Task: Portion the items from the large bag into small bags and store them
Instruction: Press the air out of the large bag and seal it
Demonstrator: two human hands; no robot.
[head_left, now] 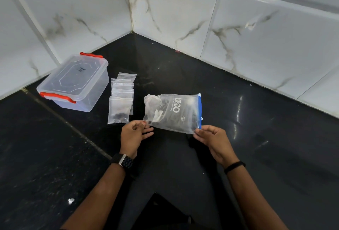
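A large clear zip bag (172, 113) with a blue seal strip and white lettering lies flat on the black counter, dark items inside it. My left hand (134, 134) pinches its near left corner. My right hand (211, 138) pinches its near right corner, at the end of the blue strip. Left of the big bag lies a row of several small clear bags (122, 95), overlapping; the nearest one holds a few dark pieces. A clear plastic box (75, 81) with red clips and its lid on stands further left.
White marble-look tiled walls (201, 18) meet in a corner behind the counter. A seam runs across the counter (256, 138) at the left. A small white scrap (71, 201) lies near the front left.
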